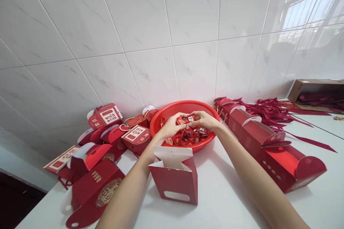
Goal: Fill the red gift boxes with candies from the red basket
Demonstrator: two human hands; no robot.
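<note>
A red plastic basket [155, 128] stands against the tiled wall, with many small red-wrapped candies [188, 139] in it. Both my hands reach into it over the heap. My left hand [172, 127] comes from the left with its fingers curled round wrapped candies. My right hand [205, 121] faces it, thumb and fingers closed on a wrapped candy [191, 118] with a white label. The fingertips of the two hands nearly meet. Between my forearms and in front of the basket, a red paper box [174, 184] stands upright with its top open and white inside.
Red gift boxes [94, 182] with round flaps and gold print crowd the left side. On the right, a row of open red boxes [251, 134] runs along the table. Dark red ribbons [268, 111] lie behind it, near a cardboard box [298, 91] of ribbon.
</note>
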